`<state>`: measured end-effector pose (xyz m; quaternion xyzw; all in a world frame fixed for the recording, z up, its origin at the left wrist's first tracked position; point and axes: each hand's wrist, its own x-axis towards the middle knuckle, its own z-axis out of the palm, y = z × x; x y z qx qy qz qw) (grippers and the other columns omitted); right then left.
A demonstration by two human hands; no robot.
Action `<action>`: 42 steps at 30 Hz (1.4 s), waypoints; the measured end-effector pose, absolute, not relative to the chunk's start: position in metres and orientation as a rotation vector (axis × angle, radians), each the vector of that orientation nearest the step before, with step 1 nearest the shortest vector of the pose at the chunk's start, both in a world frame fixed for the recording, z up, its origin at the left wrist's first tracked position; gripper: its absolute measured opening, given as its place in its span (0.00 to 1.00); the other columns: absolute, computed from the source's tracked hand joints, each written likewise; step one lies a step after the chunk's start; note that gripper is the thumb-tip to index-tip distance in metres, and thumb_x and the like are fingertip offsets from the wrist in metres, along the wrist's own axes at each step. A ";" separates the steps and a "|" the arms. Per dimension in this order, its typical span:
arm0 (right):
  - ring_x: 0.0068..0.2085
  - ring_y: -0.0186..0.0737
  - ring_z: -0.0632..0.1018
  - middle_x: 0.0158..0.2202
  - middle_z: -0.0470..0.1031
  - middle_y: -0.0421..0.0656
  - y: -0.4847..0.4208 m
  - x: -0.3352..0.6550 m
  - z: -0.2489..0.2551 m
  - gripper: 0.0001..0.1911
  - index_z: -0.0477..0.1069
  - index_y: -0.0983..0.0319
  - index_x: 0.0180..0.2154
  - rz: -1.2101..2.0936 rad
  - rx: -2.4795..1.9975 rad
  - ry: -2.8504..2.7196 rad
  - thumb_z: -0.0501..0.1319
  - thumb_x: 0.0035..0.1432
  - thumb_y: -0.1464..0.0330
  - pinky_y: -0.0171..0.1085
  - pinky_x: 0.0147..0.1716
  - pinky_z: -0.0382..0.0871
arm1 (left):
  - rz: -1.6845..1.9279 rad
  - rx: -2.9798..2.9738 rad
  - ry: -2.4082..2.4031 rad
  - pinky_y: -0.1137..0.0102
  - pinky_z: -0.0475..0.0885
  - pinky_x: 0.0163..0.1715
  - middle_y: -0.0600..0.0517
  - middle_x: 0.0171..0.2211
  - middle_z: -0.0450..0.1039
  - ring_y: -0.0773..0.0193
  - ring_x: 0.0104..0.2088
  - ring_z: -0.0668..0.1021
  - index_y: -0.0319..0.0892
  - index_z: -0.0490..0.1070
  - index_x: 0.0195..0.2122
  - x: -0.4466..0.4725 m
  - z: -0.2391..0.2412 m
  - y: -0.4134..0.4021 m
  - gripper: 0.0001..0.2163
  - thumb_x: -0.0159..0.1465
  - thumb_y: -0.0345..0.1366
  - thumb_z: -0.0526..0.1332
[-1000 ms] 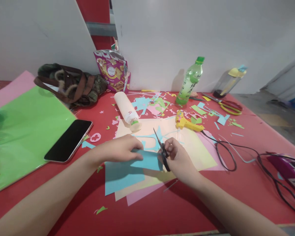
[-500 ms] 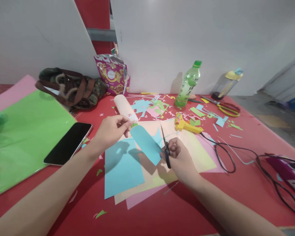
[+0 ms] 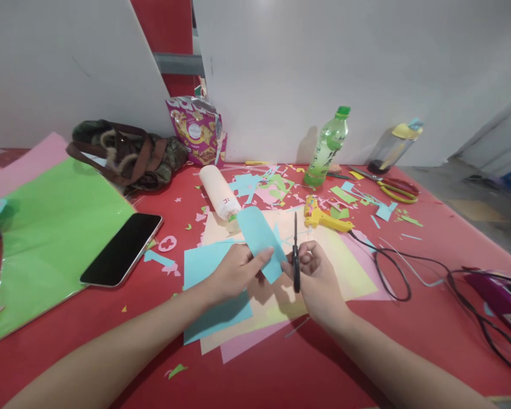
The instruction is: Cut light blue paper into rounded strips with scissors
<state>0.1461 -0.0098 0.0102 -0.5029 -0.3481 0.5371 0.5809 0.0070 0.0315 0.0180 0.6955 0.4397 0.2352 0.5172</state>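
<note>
Between my hands is a blue paper strip (image 3: 258, 230) with a rounded far end, held above the stacked sheets. My left hand (image 3: 238, 270) pinches its left side, thumb on top. In my right hand (image 3: 317, 278) are black-handled scissors (image 3: 296, 255), their blades pointing away from me and looking closed. The right fingertips also touch the near corner of the strip. Beneath lie a blue sheet (image 3: 204, 272), a peach sheet and a yellow sheet (image 3: 349, 261), with pink paper showing at the edges. A white bottle (image 3: 219, 193) lies on its side just beyond the strip.
A yellow glue gun (image 3: 326, 218) with a black cord sits right of the sheets. Paper scraps, a green drink bottle (image 3: 327, 147), a snack bag (image 3: 198, 130) and more scissors (image 3: 398, 188) are farther back. A phone (image 3: 121, 250) and green sheets (image 3: 59, 227) lie left.
My left hand has moved from the strip's far end to its near left side and now grips it there. The strip has turned more upright, and the scissors point straighter away.
</note>
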 end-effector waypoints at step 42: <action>0.26 0.32 0.65 0.26 0.59 0.37 -0.020 0.145 0.022 0.21 0.51 0.58 0.29 1.798 -0.808 -1.200 0.59 0.44 0.53 0.36 0.29 0.58 | 0.641 2.531 1.242 0.73 0.57 0.21 0.54 0.12 0.65 0.67 0.17 0.69 0.40 0.61 0.13 -0.028 0.053 0.052 0.19 0.60 0.40 0.48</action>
